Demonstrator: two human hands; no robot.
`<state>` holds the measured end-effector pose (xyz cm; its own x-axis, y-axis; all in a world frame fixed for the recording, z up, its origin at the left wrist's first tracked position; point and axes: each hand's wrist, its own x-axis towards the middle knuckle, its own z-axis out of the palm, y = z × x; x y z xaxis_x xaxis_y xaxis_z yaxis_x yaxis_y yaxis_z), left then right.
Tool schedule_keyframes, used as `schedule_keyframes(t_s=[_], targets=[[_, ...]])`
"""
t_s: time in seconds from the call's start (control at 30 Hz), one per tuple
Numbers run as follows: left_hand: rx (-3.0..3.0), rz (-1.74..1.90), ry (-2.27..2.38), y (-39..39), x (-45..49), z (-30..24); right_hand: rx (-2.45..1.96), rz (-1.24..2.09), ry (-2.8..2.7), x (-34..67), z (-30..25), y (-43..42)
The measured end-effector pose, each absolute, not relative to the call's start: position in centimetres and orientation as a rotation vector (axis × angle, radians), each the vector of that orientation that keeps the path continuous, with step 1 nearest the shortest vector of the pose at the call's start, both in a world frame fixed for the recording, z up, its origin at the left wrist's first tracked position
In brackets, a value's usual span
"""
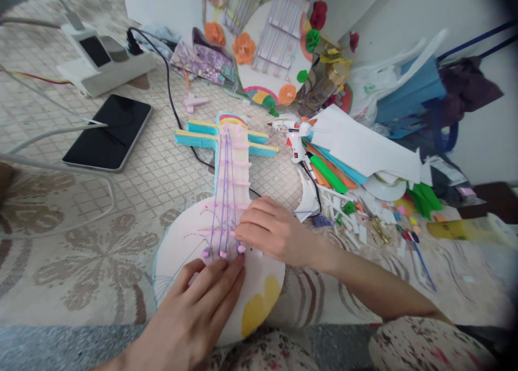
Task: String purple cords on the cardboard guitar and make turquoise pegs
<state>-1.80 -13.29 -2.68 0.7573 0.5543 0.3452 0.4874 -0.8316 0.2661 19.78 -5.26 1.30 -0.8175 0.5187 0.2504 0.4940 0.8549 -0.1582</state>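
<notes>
A handmade paper guitar (182, 241) lies on the patterned floor cloth in front of me, with a round white body, a yellow patch, a pink neck and purple strings (224, 198). My left hand (198, 311) lies flat on the lower body, fingers stretched toward the pink string ends. My right hand (275, 231) comes from the right, its curled fingertips pressed on the string ends near the rightmost pink peg (242, 248).
A white glue gun (295, 136) lies right of the neck beside a pile of coloured paper sheets (356, 150) and scraps. A second, flower-decorated guitar (267, 47) leans at the back. A tablet (109, 131), power strip (101, 58) and cables lie left.
</notes>
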Motion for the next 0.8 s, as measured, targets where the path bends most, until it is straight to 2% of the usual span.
schedule_keyframes(t_s=[0.8], targets=[[2.79, 0.658, 0.828, -13.2, -1.7, -2.7, -0.972, 0.322, -2.605, 20.0, 1.5, -8.9]])
